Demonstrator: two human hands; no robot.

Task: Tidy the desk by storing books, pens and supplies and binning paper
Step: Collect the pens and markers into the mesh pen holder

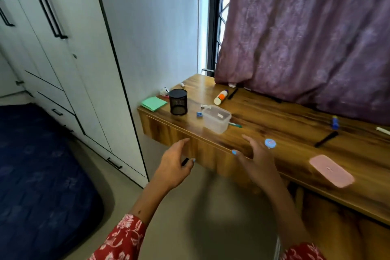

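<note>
My left hand [175, 162] hovers in front of the wooden desk [274, 120], below its front edge, fingers loosely spread; a small black piece [185, 161] shows by the thumb, and I cannot tell whether it is held. My right hand [257, 158] is open over the desk's front edge, empty, just short of a small round blue item [270, 143]. Beyond stand a clear plastic container [217, 119] and a black mesh pen holder [178, 101]. A green pen [235, 125], blue sharpener [199, 114], glue stick [221, 97], black marker [326, 139] and green sticky notes [153, 103] lie around.
A pink lid [331, 171] lies near the desk's front edge on the right. A small blue bottle [335, 122] stands near the purple curtain [306, 38], which hangs onto the desk's back. White wardrobes [63, 59] stand on the left, and a dark blue bed [42, 175] lies below them.
</note>
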